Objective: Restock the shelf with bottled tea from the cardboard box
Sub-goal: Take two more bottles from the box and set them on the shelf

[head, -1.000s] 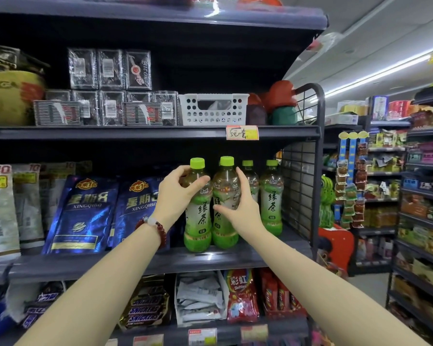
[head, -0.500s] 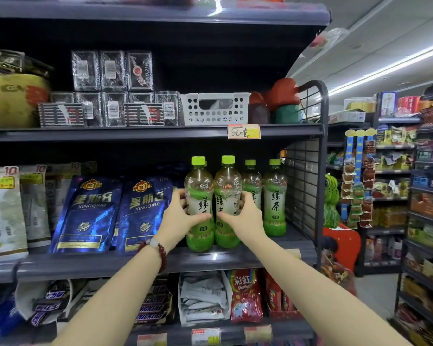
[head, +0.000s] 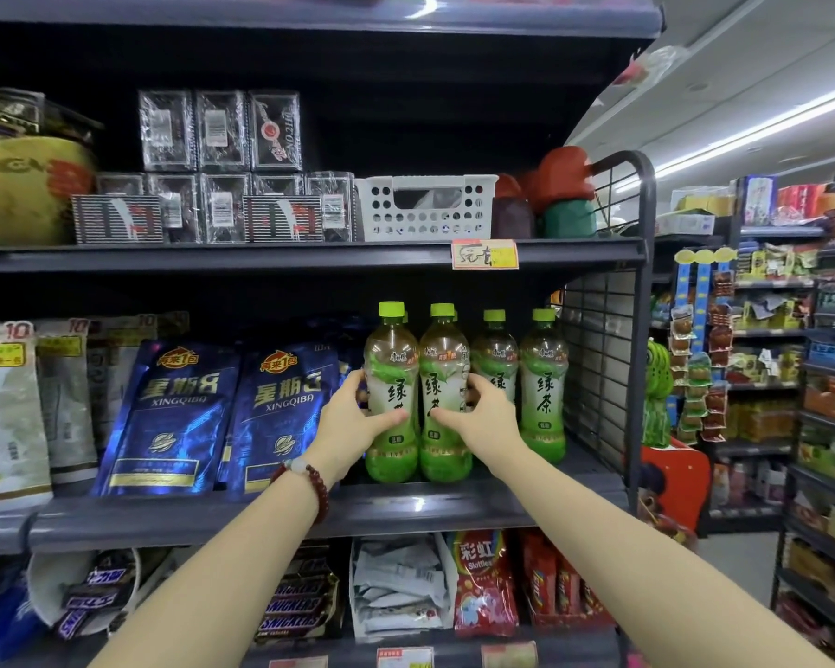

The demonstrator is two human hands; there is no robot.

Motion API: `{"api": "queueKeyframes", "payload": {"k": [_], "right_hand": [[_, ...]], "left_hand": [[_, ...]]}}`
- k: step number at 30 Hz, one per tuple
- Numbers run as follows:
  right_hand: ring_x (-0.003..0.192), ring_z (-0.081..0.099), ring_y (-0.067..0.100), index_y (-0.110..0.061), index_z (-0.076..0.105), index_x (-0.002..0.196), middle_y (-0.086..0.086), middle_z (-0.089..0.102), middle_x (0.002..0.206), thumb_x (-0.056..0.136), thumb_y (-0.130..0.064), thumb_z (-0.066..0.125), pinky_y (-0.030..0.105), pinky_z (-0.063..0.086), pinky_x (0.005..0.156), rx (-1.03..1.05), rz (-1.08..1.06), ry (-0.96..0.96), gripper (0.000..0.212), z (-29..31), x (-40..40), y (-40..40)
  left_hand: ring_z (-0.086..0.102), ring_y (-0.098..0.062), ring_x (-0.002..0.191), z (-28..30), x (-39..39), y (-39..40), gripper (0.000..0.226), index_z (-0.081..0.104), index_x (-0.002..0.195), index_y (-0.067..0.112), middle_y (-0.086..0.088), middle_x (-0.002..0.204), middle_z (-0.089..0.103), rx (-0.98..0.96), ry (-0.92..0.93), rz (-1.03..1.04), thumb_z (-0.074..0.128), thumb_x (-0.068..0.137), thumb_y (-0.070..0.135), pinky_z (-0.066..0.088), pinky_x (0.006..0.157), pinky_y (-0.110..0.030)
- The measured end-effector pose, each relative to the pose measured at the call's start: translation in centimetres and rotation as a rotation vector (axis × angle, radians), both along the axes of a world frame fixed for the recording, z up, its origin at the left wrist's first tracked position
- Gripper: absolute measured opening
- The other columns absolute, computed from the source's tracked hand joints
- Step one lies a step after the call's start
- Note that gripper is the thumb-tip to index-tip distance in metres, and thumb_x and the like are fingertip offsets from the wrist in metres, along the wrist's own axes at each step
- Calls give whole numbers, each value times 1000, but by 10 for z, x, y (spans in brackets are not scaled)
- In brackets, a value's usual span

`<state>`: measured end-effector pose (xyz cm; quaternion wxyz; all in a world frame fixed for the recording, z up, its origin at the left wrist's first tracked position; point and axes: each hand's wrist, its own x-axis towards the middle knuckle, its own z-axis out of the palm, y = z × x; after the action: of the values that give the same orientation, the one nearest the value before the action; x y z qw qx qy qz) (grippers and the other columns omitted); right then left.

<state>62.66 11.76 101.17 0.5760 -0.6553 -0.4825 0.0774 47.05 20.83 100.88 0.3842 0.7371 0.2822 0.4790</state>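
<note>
Two green tea bottles stand upright at the front of the middle shelf (head: 309, 515), side by side and touching. Left hand (head: 353, 419) wraps the left bottle (head: 390, 378), thumb across its label; right hand (head: 478, 412) curls round the right bottle (head: 443, 378). Two more bottles (head: 519, 373) stand just beside them, blue Xingqiba pouches (head: 223, 412) to the left.

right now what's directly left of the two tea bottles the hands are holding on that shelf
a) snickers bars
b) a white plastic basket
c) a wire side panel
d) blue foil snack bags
d: the blue foil bags stand on the same shelf just left of the two bottles that the left hand and right hand grip.
</note>
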Motion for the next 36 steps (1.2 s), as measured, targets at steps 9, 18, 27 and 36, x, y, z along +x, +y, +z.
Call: {"api": "queueKeyframes", "payload": {"k": [9, 18, 27, 36], "right_hand": [[133, 40, 19, -16, 28, 147, 3, 42, 146, 76, -29, 76, 26, 33, 100, -18, 56, 24, 86, -19, 4, 18], [127, 47, 24, -13, 36, 143, 8, 51, 138, 73, -38, 77, 34, 39, 104, -143, -57, -199, 85, -29, 12, 13], [129, 47, 26, -10, 36, 143, 10, 52, 139, 80, -25, 73, 35, 37, 107, -173, -92, -148, 75, -26, 22, 35], [129, 46, 27, -10, 35, 143, 11, 49, 140, 81, -26, 72, 38, 38, 108, -224, -89, -120, 74, -25, 25, 31]], "left_hand": [[61, -13, 101, -20, 0, 22, 68, 47, 129, 21, 2, 117, 61, -65, -14, -31, 80, 70, 22, 57, 80, -30], [54, -9, 108, -25, 4, 29, 77, 46, 125, 33, 20, 105, 56, 2, 103, -16, 86, 59, 29, 48, 89, -26], [50, -14, 121, -28, 27, 36, 79, 42, 129, 21, -4, 128, 57, -32, 58, 38, 84, 63, 24, 48, 96, -35], [61, -22, 106, -32, 26, 29, 50, 55, 109, 11, -7, 113, 64, -74, 53, 98, 81, 68, 24, 51, 92, -37]]}}
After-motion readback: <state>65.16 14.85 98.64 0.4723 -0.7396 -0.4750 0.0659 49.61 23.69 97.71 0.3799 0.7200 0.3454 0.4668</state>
